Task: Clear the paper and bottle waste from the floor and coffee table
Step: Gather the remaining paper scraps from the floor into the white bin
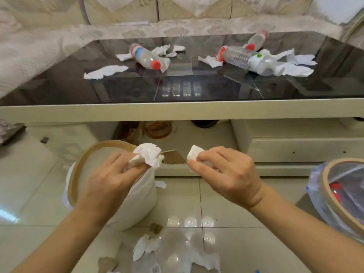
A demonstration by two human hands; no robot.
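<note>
My left hand grips a crumpled white tissue just over the rim of a white bin with a wooden ring. My right hand pinches a smaller wad of white paper to the right of that bin. On the dark glass coffee table lie three plastic bottles: one with a red cap at left, a large one and a small one at right, among several torn tissues. More tissue scraps and brown card pieces lie on the floor below my arms.
A second bin lined with clear plastic stands at the right edge and holds something red. A patterned sofa runs behind and left of the table. The table's cream base and lower shelf face me. The floor is glossy tile.
</note>
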